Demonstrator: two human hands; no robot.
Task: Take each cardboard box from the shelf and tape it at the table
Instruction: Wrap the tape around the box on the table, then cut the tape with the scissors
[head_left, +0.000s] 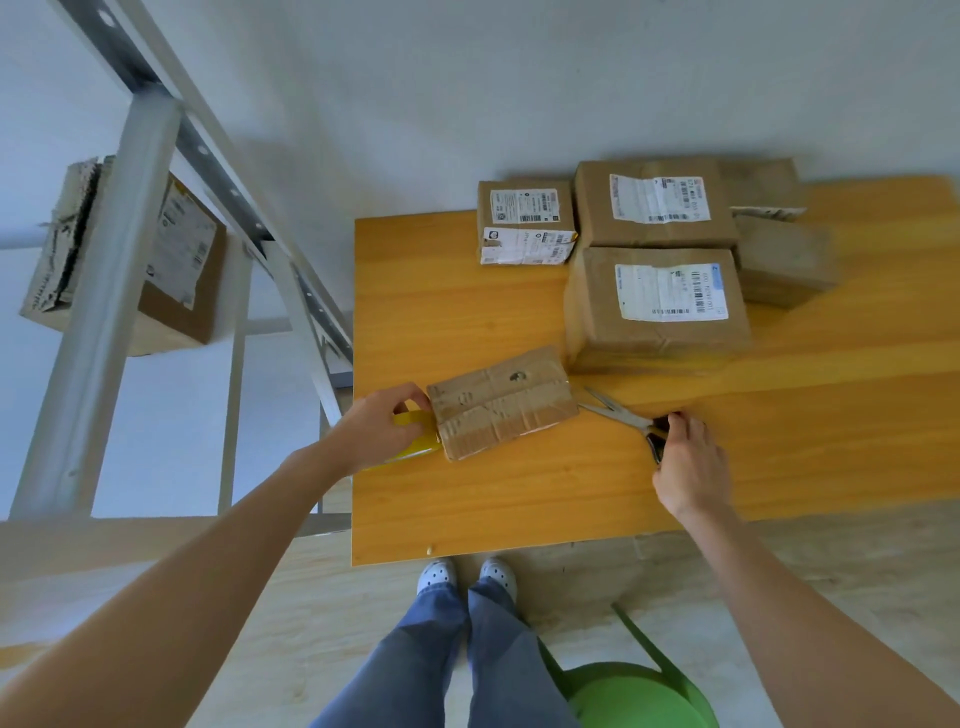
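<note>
Small flat cardboard box (501, 402) lying on the bench (467, 509), between the two hands. Left grip (382, 426) curls round a yellow tape roll (415, 448) touching the box's left end. Right grip (691, 467) closes on the handles of the scissors (618, 413), blades parted toward the box's right end. The box looks light, creased and somewhat soft, its old tape glossy; it is best pressed flat from above or held by its short ends. Another box (176, 260) sits on the shelf (130, 171). The tape's free end and the scissor handles are hidden by fingers.
</note>
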